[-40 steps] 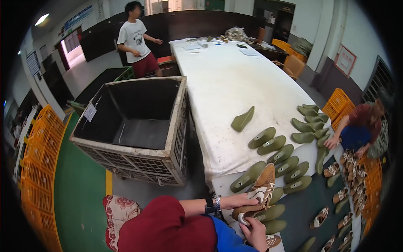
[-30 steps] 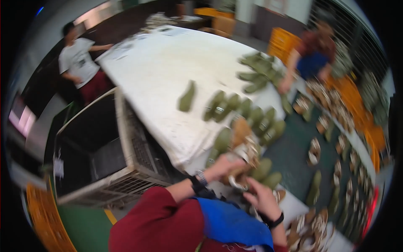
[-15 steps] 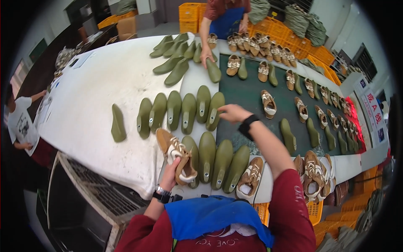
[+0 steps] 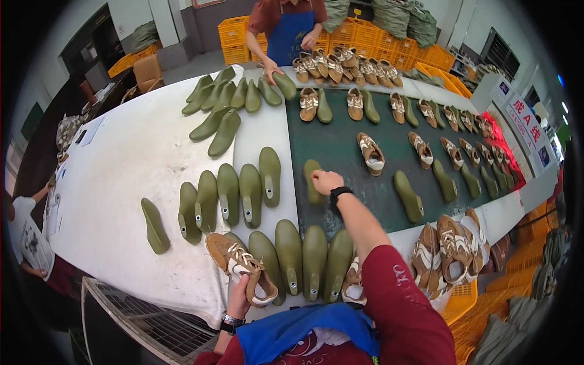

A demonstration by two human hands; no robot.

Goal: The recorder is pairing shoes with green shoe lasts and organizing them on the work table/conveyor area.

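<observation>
My left hand (image 4: 239, 299) grips a brown and white lace-up sneaker (image 4: 241, 269) over the near edge of the table. Out over the green conveyor belt (image 4: 340, 146), my right hand (image 4: 327, 181) is closed on a green shoe last (image 4: 313, 182), partly hidden by the fingers. Between my arms stands a near row of green shoe lasts (image 4: 288, 255). Behind it is a second row of lasts (image 4: 229, 194). One more sneaker (image 4: 354, 285) lies at the end of the near row, partly covered by my right arm.
Across the table a co-worker's hand (image 4: 271, 70) touches a last. Pairs of sneakers and lasts line the belt toward the right. More sneakers (image 4: 453, 249) are piled beside my right arm, above a yellow crate (image 4: 463, 301). A wire-topped rack (image 4: 152, 316) stands at the table's left front.
My right hand has taken a last from the end of the second row onto the belt. The left hand still holds the sneaker. The whole view has shifted.
</observation>
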